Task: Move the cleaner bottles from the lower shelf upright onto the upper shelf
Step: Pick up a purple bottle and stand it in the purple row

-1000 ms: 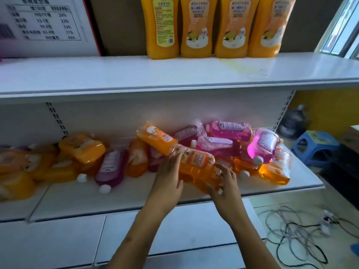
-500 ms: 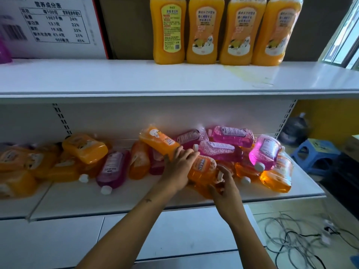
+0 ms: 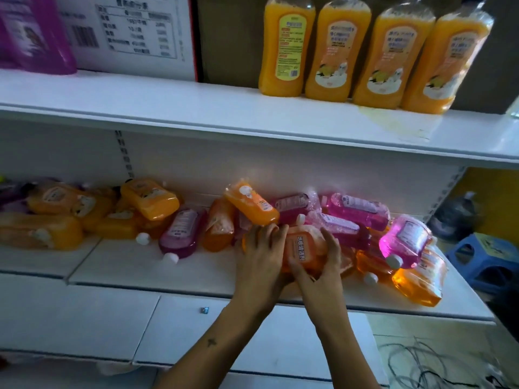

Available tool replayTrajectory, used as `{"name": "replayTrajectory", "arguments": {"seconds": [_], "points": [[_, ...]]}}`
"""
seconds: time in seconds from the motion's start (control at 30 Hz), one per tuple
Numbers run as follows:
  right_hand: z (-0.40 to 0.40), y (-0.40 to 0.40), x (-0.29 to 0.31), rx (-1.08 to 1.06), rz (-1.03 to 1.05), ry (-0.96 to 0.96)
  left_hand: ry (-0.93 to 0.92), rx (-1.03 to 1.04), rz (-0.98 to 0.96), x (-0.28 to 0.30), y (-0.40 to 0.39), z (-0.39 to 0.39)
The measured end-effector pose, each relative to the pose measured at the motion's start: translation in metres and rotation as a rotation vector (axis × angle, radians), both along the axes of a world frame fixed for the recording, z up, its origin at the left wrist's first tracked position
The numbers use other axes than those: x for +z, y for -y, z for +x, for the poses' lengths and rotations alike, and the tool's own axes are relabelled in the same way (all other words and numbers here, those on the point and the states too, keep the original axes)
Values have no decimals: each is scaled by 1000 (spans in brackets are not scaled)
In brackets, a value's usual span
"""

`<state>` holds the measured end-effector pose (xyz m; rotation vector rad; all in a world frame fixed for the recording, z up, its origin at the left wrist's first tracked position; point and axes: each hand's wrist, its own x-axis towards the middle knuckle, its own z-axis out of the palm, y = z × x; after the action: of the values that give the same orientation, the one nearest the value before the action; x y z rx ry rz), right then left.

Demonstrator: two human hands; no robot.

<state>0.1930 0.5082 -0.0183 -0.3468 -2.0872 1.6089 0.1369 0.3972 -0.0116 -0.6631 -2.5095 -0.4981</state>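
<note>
Both my hands grip one orange cleaner bottle (image 3: 304, 247) lying in the pile on the lower shelf (image 3: 146, 273). My left hand (image 3: 259, 258) wraps its left end, my right hand (image 3: 323, 265) curls round its right side. Around it lie several orange and pink bottles, among them an orange one (image 3: 251, 202) just behind and a bright pink one (image 3: 404, 240) to the right. On the upper shelf (image 3: 168, 108), several orange bottles (image 3: 337, 51) stand upright at the right, and a purple bottle (image 3: 31, 35) stands at the far left.
A white printed carton (image 3: 132, 32) stands on the upper shelf behind the purple bottle. More orange bottles (image 3: 56, 214) lie at the lower shelf's left. A blue stool (image 3: 486, 256) and loose cables (image 3: 438, 366) are on the floor to the right.
Both hands have closed round the orange bottle, the left sliding onto its left end and the right curling over its right side. The view has moved closer and shifted left.
</note>
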Motion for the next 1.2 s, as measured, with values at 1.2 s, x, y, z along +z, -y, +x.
{"name": "replayTrajectory", "arguments": {"seconds": [1.2], "points": [[-41,453,91,1122,145,-174,327,194,1282,19,474,111]]}}
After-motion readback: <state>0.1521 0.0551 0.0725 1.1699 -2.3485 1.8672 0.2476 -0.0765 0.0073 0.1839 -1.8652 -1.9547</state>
